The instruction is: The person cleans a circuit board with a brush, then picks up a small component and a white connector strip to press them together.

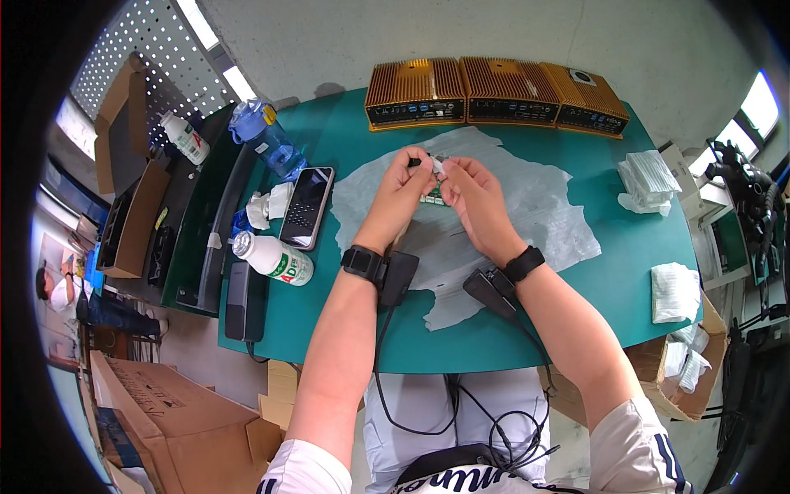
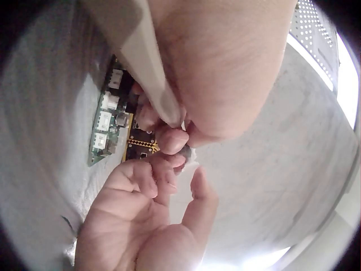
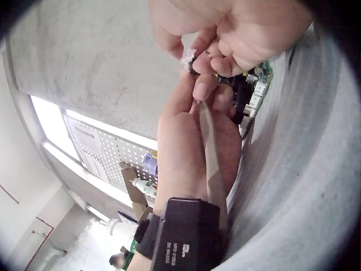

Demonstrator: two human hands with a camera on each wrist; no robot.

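Note:
Above the sheet on the table, both hands meet fingertip to fingertip. The left hand (image 1: 401,198) pinches a small dark and white piece (image 3: 190,61), mostly covered by fingers. The right hand (image 1: 480,210) has curled fingers on the same piece (image 1: 438,166), with its thumb and index tips near the white end in the left wrist view. A long beige strip (image 3: 210,149) runs along the left palm to the fingertips. Just beyond and below the hands lies a green circuit board (image 2: 105,121) with white connectors, partly hidden by them.
Thin whitish sheeting (image 1: 543,198) covers the table's middle. Several gold finned boxes (image 1: 418,92) line the back. A phone (image 1: 308,207), white bottle (image 1: 276,258), blue jug (image 1: 267,140) and black device (image 1: 246,303) stand left; wrapped packets (image 1: 648,183) lie right. Cables hang from both wrists.

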